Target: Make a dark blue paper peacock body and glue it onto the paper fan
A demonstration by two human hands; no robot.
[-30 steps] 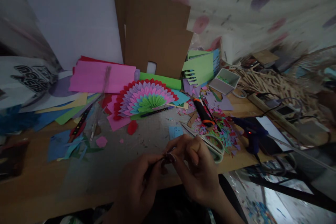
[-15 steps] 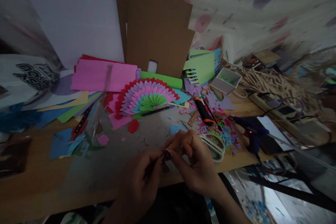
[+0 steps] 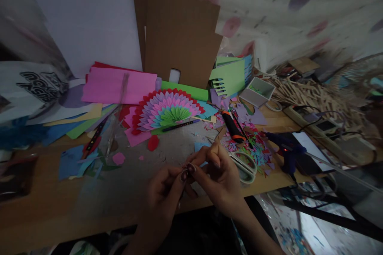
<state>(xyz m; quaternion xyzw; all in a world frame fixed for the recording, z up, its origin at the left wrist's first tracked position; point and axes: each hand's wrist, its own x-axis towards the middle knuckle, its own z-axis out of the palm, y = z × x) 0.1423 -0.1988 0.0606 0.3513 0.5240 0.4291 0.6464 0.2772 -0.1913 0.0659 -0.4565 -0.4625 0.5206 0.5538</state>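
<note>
My left hand [image 3: 163,195] and my right hand [image 3: 218,177] meet above the table's near edge. Their fingertips pinch together around something small that I cannot make out. The fingers of both hands are curled. White-handled scissors [image 3: 243,165] lie just right of my right hand. A small blue paper square [image 3: 201,145] lies on the grey cutting mat [image 3: 140,183] just beyond the hands. Further back sits a layered paper fan [image 3: 167,109] in red, purple, pink, blue and green.
Pink paper [image 3: 118,85] and cardboard sheets [image 3: 179,32] stand at the back. An orange-and-black cutter [image 3: 232,126] lies among paper scraps [image 3: 254,145]. A blue glue gun [image 3: 284,151] and a phone [image 3: 308,145] lie at the right. Wooden sticks [image 3: 311,95] pile further back.
Both hands have risen slightly and moved away from me. The pinch between them has shifted a little left. The right hand now covers more of the scissors.
</note>
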